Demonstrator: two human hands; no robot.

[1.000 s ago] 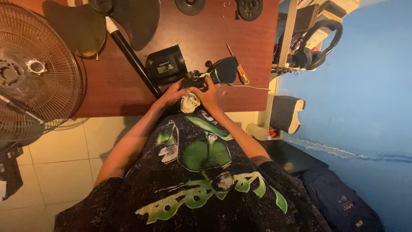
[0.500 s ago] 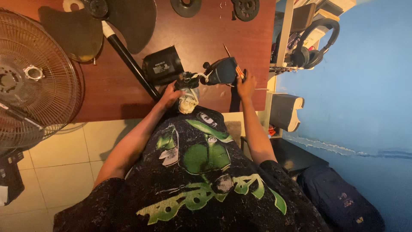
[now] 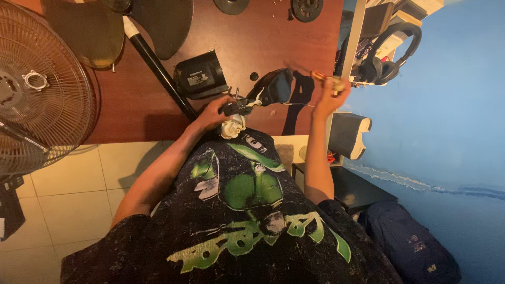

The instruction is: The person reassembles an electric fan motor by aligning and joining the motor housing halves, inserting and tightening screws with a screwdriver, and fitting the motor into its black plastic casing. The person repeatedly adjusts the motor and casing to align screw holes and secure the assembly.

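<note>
Lifted the right hand (image 3: 330, 94) off the table (image 3: 137, 115) toward 1 o'clock, fingers closed on a screwdriver (image 3: 318, 77); kept the left hand (image 3: 214, 111) clamped on the small motor part (image 3: 234, 108) at 12 o'clock; probably mid-unscrewing; tip wanted back on a screw.
</note>
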